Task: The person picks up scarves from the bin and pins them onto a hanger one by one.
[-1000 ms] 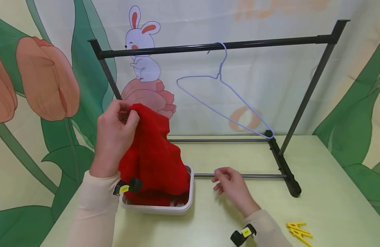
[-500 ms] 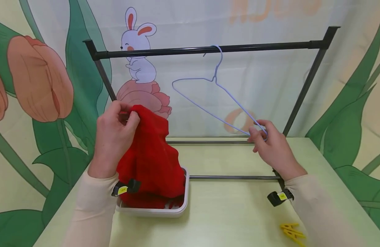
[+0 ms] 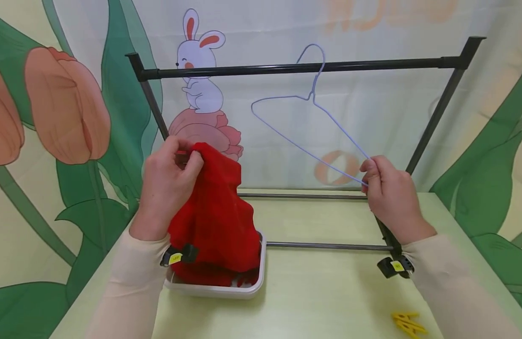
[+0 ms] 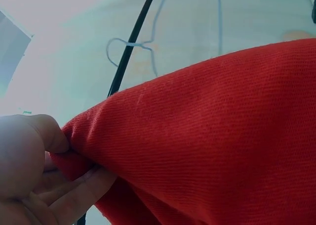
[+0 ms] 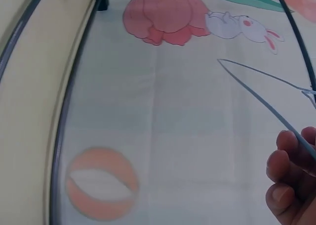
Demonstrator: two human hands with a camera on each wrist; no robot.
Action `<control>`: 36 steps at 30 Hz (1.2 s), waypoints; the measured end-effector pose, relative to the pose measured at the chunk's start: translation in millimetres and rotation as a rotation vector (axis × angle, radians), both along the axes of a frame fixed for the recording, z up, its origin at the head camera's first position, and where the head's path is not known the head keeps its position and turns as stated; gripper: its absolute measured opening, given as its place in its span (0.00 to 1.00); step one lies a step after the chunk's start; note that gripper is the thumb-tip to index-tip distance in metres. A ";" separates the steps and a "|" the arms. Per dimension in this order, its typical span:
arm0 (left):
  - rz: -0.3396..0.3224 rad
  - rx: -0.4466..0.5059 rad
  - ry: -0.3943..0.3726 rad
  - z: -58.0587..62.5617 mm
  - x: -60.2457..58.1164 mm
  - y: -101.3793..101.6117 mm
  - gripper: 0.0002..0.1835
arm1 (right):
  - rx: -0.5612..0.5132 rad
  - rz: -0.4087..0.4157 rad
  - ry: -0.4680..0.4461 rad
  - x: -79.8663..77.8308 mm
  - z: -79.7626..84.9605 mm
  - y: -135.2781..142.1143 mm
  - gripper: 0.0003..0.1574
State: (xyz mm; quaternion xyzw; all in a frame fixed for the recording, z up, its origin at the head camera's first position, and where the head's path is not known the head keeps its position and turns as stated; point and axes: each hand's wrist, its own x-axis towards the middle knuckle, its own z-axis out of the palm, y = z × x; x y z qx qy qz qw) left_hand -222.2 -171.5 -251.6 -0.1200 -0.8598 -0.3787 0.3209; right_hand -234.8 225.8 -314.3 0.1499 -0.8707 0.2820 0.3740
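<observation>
Tulips (image 3: 68,110) and a rabbit (image 3: 200,94) decked the far drape (image 3: 388,106) behind a pale table (image 3: 311,292): red cloth (image 3: 218,207) at left, lilac hanger (image 3: 313,93) at right.

At left, the left hand (image 3: 167,186) pinched the red cloth by its top, the lower folds in the white tub (image 3: 227,293); a firm pinch seemed the way to stop it sliding back. Right of that the lilac hanger tilted, its hook looped above the black rail (image 3: 252,70); whether the tip was clear I couldn't tell. The right hand (image 3: 394,197) gripped the hanger's low right corner, so a slow, steady lift looked wise, since a one-corner hold could let the hook swing and snag. Yellow clips (image 3: 408,324) lay near right.
</observation>
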 end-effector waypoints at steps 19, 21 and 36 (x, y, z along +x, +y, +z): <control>-0.096 0.086 0.151 24.8 3.6 14.0 0.12 | -0.195 0.163 -0.071 50.1 -36.5 -2.4 0.14; -0.122 0.104 0.177 29.9 3.6 19.9 0.12 | -0.209 0.172 -0.116 52.0 -45.8 -6.3 0.13; -0.302 0.123 0.265 21.3 -13.9 89.3 0.10 | -0.461 0.291 -0.314 77.9 -65.5 -43.7 0.18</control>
